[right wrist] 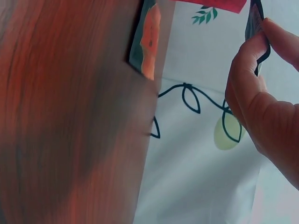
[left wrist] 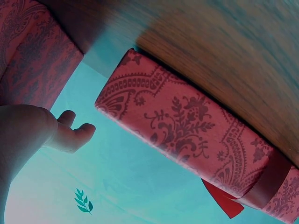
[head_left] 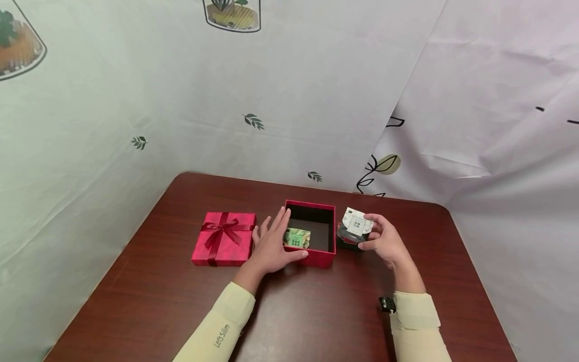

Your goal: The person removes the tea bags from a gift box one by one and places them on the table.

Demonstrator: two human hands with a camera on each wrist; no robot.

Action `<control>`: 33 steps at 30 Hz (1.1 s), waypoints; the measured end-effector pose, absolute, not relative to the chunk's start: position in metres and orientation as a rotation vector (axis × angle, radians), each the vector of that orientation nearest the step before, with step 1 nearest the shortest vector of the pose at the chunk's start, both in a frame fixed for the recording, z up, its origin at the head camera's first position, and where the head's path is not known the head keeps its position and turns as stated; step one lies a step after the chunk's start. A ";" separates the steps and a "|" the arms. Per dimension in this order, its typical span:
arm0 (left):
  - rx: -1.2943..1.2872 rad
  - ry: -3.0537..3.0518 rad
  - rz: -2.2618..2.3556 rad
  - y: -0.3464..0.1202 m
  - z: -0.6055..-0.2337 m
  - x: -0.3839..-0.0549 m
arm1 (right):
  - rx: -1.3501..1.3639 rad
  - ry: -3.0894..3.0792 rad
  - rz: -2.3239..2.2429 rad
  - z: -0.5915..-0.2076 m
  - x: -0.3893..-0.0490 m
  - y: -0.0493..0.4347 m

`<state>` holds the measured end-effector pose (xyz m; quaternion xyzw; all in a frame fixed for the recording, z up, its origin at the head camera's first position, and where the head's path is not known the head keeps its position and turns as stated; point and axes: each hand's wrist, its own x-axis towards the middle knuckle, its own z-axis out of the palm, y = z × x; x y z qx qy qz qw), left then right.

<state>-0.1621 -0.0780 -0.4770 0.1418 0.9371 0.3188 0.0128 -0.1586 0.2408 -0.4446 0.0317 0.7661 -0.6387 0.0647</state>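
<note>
White-labelled flat packet with dark edges [head_left: 356, 224]: one, pinched between the thumb and curled fingers of the right hand [head_left: 384, 242], raised at the right side of the box. Left hand [head_left: 273, 247]: fingers extended and spread, gripping nothing, placed over the left wall of the square red patterned box with dark lining [head_left: 323, 259], thumb reaching along its near rim; whether the skin actually meets the rim cannot be told from these angles.

Contents of the box: one green printed packet [head_left: 298, 238], lying toward the near left corner, the dark floor visible beyond it. Outside the box, on its right and below the raised packet: one dark green packet with an orange picture [right wrist: 150, 44].

Square red patterned lid [head_left: 227, 254], left of the left hand, dressed with a dark red ribbon bow [head_left: 223, 229].

Pose: both forearms extend forward from the near edge, in pale yellow sleeves [head_left: 219, 327]; the right hand bends inward at the wrist. Support: reddish-brown wood table [head_left: 312, 317]. Backing: white printed cloth [head_left: 325, 100].
</note>
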 end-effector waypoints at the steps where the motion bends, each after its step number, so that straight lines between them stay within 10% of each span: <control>1: 0.444 2.922 0.994 -0.078 -0.477 -0.162 | 0.101 2.316 -1.921 -0.445 -0.159 0.242; 33: 0.431 2.915 1.027 -0.079 -0.478 -0.162 | 0.233 2.417 -1.595 -0.462 -0.157 0.286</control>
